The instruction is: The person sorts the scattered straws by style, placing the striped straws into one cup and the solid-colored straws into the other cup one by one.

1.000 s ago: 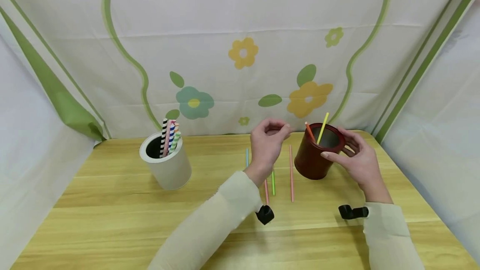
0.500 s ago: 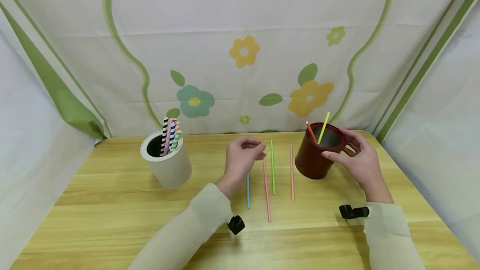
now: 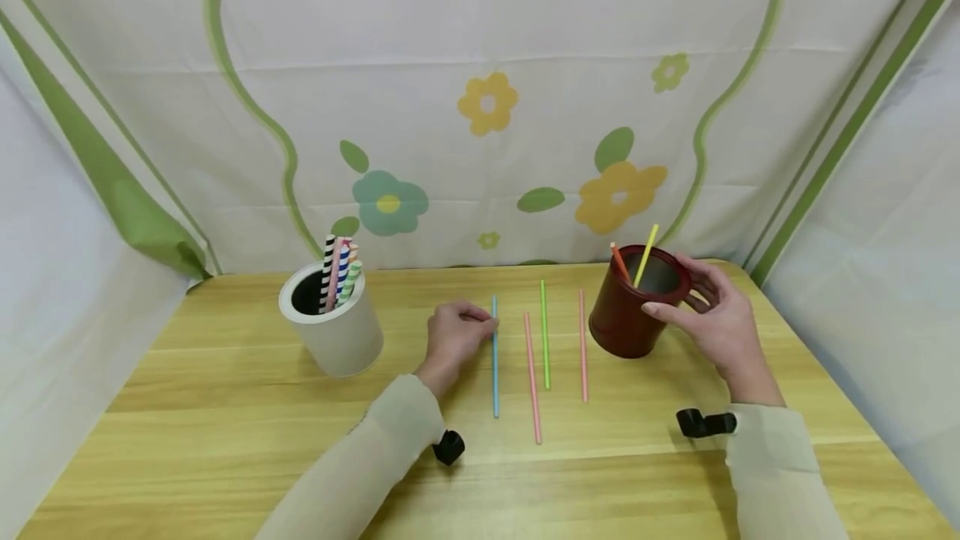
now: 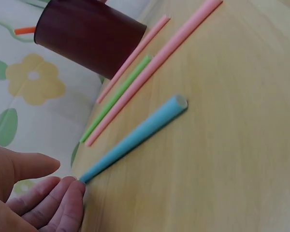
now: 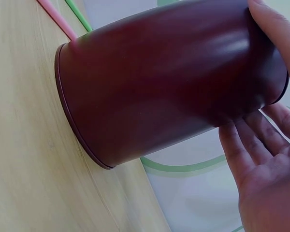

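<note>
In the head view my left hand (image 3: 453,342) is down at the table beside a light blue straw (image 3: 495,377). The left wrist view shows its fingertips at the straw's far end, with the thumb held apart from the fingers. My right hand (image 3: 716,332) holds a dark red cup (image 3: 626,325) by its upper right side, thumb in front and fingers behind. The cup stands upright on the table. An orange straw (image 3: 619,261) and a yellow straw (image 3: 646,255) lean inside it. Between blue straw and cup lie a pink straw (image 3: 532,377), a green straw (image 3: 545,336) and another pink straw (image 3: 583,346).
A white cup (image 3: 343,344) with several striped straws (image 3: 341,277) stands to the left on the wooden table (image 3: 225,440). A flowered cloth (image 3: 420,40) hangs just behind the table's back edge, and more cloth closes off both sides.
My left hand has moved left and down from near the red cup to the blue straw, uncovering the pink and green straws. My right hand stays on the cup.
</note>
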Demonstrator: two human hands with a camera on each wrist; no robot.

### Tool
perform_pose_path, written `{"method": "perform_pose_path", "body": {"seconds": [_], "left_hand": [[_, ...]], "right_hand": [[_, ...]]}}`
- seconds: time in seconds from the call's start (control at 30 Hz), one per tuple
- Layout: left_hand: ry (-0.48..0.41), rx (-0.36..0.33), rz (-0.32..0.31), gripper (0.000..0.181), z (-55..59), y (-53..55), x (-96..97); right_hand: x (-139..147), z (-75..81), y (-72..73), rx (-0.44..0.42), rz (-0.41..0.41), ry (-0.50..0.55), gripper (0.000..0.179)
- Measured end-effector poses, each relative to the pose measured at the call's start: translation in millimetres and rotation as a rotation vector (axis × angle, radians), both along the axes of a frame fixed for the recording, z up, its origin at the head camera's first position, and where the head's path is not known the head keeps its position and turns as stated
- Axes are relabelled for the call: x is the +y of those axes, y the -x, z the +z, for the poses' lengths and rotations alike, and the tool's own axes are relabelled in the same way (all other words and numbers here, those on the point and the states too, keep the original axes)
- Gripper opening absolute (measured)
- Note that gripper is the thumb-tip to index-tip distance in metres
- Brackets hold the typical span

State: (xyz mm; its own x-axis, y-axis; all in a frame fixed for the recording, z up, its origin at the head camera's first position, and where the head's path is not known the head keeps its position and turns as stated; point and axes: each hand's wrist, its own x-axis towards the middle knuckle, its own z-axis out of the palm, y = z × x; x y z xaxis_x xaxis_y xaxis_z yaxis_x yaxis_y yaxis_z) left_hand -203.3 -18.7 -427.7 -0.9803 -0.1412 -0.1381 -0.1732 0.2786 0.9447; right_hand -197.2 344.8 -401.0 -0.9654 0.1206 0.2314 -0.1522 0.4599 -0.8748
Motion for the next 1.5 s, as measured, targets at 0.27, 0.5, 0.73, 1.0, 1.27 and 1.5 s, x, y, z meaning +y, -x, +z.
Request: {"method": "perform_pose_path", "body": {"seconds": [0.27, 0.5, 0.73, 1.0, 1.27, 1.5], "left_hand": [[0.071, -0.051, 0.024, 0.012, -2.9, 7.7, 0.9], [0.206, -0.111, -0.007, 0.020, -0.4, 17.4, 9.3], [0.267, -0.105, -0.003, 0.022, -4.7, 20.6, 11.5], [0.286, -0.082, 0.004, 0.021, -18.4, 27.4, 11.0], [0.302, -0.095, -0.065, 0.038, -43.7, 45.9, 7.3], [0.281, -0.098, -0.096, 0.046, -29.9, 38.4, 9.1]], "right_hand": [[-4, 1.4, -0.8, 0.006, 0.010, 0.015, 0.085], [-3, 1.5, -2.2, 0.006, -0.003, 0.005, 0.084], [-4, 2.0, -2.5, 0.012, -0.001, 0.007, 0.084], [-3, 2.6, -2.4, 0.017, 0.004, 0.016, 0.083], [-4, 2.6, -3.1, 0.008, 0.001, 0.016, 0.083], [-4, 3.7, -3.4, 0.009, -0.004, 0.013, 0.083]]}}
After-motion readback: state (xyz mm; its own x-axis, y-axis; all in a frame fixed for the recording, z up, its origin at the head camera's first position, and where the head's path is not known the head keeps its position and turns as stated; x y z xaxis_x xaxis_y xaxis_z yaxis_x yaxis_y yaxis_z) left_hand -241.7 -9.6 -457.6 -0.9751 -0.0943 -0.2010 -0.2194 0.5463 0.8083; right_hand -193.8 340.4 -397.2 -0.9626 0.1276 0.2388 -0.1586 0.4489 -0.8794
